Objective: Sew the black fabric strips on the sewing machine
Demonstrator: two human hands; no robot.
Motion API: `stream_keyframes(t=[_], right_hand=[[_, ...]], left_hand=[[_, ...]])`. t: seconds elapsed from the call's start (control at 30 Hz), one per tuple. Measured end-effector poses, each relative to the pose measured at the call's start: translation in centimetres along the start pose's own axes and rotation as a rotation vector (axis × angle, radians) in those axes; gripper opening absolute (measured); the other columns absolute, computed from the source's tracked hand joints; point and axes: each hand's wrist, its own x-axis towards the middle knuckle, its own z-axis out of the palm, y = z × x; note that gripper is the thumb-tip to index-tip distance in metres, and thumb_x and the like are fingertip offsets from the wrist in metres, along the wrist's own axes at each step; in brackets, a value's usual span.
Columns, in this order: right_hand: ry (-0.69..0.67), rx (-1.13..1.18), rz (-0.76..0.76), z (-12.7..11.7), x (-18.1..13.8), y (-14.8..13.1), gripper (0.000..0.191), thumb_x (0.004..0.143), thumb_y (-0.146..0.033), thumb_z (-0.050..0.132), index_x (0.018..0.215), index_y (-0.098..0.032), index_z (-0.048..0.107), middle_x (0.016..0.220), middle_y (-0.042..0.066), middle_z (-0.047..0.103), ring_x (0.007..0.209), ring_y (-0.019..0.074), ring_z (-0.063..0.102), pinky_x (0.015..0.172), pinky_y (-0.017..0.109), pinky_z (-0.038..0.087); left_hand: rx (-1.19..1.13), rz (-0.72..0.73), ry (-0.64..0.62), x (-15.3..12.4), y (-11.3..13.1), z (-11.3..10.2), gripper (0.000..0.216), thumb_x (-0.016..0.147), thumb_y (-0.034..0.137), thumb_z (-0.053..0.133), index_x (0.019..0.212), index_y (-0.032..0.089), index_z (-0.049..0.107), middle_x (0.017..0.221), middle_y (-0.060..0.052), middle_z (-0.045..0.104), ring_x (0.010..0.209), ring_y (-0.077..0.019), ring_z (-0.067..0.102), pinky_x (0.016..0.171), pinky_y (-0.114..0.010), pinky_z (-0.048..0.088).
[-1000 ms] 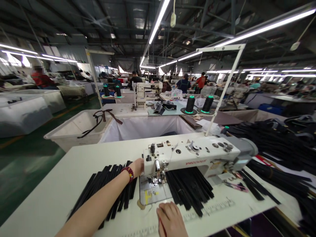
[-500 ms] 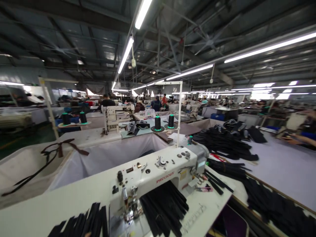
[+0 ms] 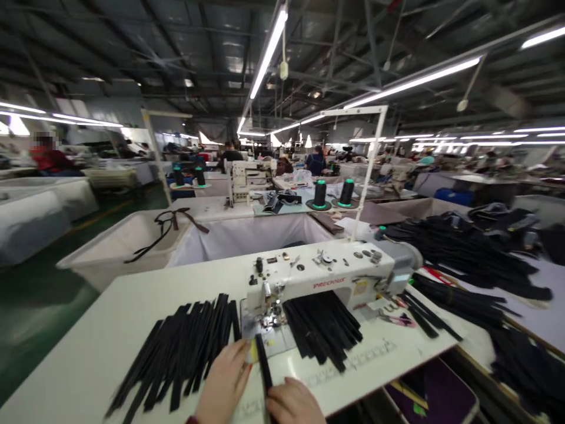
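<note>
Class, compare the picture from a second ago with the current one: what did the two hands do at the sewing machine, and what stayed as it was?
The left hand has come back from the machine head to the table edge. Both it and the right hand now guide a single black strip toward the needle; earlier no strip lay there. Unchanged: the sewing machine, the fanned strips on the left and the pile under the machine's arm.

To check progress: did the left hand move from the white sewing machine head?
Yes. The left hand came back toward the person, away from the white sewing machine.
</note>
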Motion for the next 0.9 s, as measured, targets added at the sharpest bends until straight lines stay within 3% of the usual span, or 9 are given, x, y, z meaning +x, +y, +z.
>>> stream_keyframes(t=[0.07,0.17,0.4,0.9], right_hand=[[0.071,0.072,-0.036,0.7,0.1,0.9,0.030,0.106,-0.026,0.038,0.101,-0.024,0.068,0.090,0.001,0.074,0.080,0.0149,0.068,0.092,0.031,0.051],[0.043,0.097,-0.028,0.9,0.1,1.6,0.031,0.106,-0.027,0.037,0.104,-0.023,0.068,0.095,0.003,0.074,0.087,0.0165,0.069,0.096,0.033,0.047],[0.019,0.100,0.040,1.0,0.5,1.7,0.024,0.102,-0.027,0.043,0.109,-0.023,0.066,0.101,0.003,0.074,0.095,0.0182,0.066,0.107,0.036,0.038],[-0.115,0.124,0.057,-0.9,2.1,1.5,0.025,0.096,-0.017,0.049,0.117,-0.020,0.062,0.109,0.003,0.072,0.101,0.0178,0.063,0.116,0.036,0.021]], left_hand=[[0.102,0.077,-0.079,0.7,0.5,-0.2,0.041,0.090,0.018,0.054,0.129,0.022,0.062,0.137,-0.009,0.063,0.123,-0.0278,0.061,0.107,-0.047,0.050],[0.184,0.097,-0.197,1.7,1.2,0.0,0.043,0.089,0.017,0.059,0.132,0.020,0.061,0.144,-0.011,0.057,0.129,-0.0295,0.056,0.111,-0.054,0.043],[0.212,0.071,-0.294,2.8,1.0,0.9,0.045,0.092,0.022,0.058,0.137,0.018,0.057,0.146,-0.012,0.054,0.134,-0.0303,0.051,0.112,-0.059,0.039],[0.221,0.141,-0.248,3.8,0.3,1.0,0.036,0.096,0.025,0.053,0.130,0.015,0.061,0.140,-0.012,0.060,0.132,-0.0277,0.053,0.115,-0.055,0.034]])
